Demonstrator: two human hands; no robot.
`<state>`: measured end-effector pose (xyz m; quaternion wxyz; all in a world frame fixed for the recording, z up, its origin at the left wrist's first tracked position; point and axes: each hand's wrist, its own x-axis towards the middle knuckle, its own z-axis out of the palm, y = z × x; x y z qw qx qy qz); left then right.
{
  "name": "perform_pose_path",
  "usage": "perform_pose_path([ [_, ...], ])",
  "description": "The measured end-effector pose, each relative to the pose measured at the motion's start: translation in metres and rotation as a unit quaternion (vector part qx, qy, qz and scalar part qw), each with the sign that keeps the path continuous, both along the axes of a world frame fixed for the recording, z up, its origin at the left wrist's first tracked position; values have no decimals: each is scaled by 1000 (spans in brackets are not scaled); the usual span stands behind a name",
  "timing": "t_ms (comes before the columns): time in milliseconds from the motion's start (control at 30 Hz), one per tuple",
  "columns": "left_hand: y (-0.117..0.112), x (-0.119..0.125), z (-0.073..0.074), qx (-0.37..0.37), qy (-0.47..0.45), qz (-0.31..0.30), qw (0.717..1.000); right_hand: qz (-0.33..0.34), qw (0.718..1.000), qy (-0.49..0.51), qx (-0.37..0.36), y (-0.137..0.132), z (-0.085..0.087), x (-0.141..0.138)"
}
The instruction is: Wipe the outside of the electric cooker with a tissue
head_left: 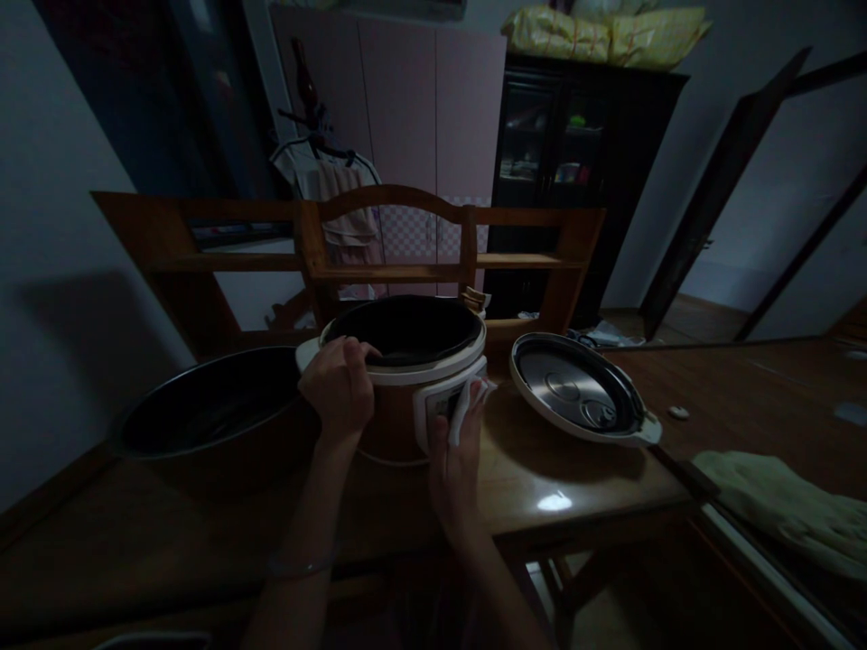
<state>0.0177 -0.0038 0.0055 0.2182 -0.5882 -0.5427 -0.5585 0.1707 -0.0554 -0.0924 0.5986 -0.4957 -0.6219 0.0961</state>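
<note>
A rice cooker (pixel 393 424) with a brown body and white rim stands lidless on the wooden desk (pixel 521 478). My left hand (pixel 339 388) grips its near left rim, fingers curled over the edge. Against the control panel on the cooker's front, my right hand (pixel 459 460) presses a white cloth or tissue (pixel 467 411), held between thumb and fingers. To the right lies the detached lid (pixel 565 384), its metal inner side facing up. On the left rests a large dark inner pot (pixel 223 406); its inside is too dim to make out.
A wooden shelf rack (pixel 393 271) rises along the desk's back edge. A small white object (pixel 678 413) and a pale green cloth (pixel 778 506) lie to the right. Behind are a pink wardrobe (pixel 406 108) and a dark cabinet (pixel 582 199).
</note>
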Motion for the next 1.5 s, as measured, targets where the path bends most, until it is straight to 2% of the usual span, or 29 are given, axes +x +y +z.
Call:
perform_pose_path([
  [167,0,0,0,2,2,5,1000,19,1000,8,-4,-8,8,2],
  [400,0,0,1,-7,-1,4,1000,30,999,-30,2,-16,-8,-10],
  [667,0,1,0,1,-7,1,1000,28,997,-73,-5,-19,-13,-9],
  [833,1,1,0,-3,-6,6,1000,7,993,-113,9,-24,-23,-14],
  [1133,1,0,1,1,-2,3,1000,-9,994,-111,9,-28,-25,-18],
  [1367,-1,1,1,-5,-1,1,1000,-7,989,-146,-2,-38,-44,-22],
  [1500,-1,1,2,-14,5,3,1000,-11,991,-135,-12,-42,-46,-24],
])
